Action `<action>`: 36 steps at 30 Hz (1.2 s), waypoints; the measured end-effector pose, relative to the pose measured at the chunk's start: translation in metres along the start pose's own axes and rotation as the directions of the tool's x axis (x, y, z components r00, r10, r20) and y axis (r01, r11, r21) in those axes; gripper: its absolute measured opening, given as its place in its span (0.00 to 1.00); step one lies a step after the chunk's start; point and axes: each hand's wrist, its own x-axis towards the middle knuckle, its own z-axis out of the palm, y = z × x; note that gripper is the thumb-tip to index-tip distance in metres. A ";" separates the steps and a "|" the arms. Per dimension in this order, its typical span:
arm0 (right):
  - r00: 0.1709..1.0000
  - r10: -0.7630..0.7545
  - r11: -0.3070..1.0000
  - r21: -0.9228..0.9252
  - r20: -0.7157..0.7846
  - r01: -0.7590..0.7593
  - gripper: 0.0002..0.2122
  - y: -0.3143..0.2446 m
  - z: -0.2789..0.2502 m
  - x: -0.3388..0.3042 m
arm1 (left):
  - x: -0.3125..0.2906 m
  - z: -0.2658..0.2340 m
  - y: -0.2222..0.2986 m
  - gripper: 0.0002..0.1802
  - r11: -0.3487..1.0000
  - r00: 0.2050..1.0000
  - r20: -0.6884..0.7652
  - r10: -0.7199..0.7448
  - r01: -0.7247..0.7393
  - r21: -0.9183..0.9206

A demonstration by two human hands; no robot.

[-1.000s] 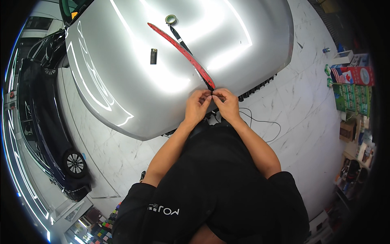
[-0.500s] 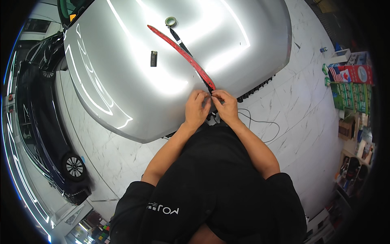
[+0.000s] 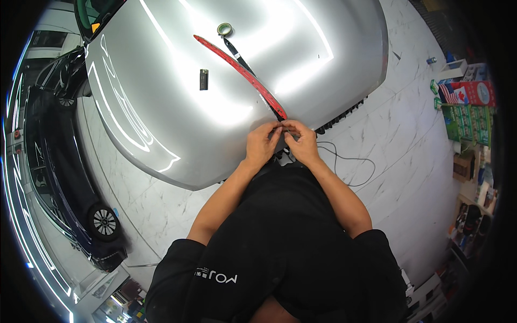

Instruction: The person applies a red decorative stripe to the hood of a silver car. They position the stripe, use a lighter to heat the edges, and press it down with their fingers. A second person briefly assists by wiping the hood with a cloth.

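Observation:
A long, slightly curved trim strip (image 3: 245,74), red along its upper face with black showing at the near end, lies across the silver car hood (image 3: 156,91). At that near end, by the hood's front edge, my left hand (image 3: 261,144) is closed, thumb and fingers pinched on the strip's tip. Right beside it, my right hand (image 3: 302,142) pinches the same tip, and the fingertips of both hands almost meet. The fingers hide the very end of the strip. Beyond it are a slim black tool (image 3: 232,48) and a roll of green tape (image 3: 219,29).
A small black lighter (image 3: 203,81) lies on the hood, left of the strip. A thin dark cable (image 3: 371,168) loops on the marble-patterned floor (image 3: 398,134) at right. Boxes and shelves (image 3: 468,124) line the far right. A dark car (image 3: 67,156) stands at left.
Both hands stay at the strip's near end; the fingers have shifted slightly and the left ones have drawn closer to the right. The view has moved a little.

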 end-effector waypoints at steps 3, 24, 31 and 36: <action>0.995 0.013 1.000 0.013 0.095 -0.015 0.16 0.002 -0.009 0.003 | 0.001 -0.001 -0.002 0.10 1.000 1.000 0.011 -0.004 0.004 -0.005; 0.963 0.176 0.955 0.203 0.204 -0.218 0.13 -0.003 -0.014 0.006 | -0.001 -0.002 -0.002 0.07 0.992 0.993 0.048 0.109 -0.105 -0.071; 0.997 -0.001 0.998 -0.062 0.082 0.006 0.05 -0.003 -0.014 0.006 | -0.005 0.001 -0.001 0.06 0.994 0.996 0.018 0.093 -0.091 -0.062; 0.997 -0.063 0.991 -0.113 0.049 0.068 0.07 -0.009 -0.013 0.005 | -0.003 0.001 -0.002 0.05 0.988 0.988 0.012 0.155 -0.154 -0.027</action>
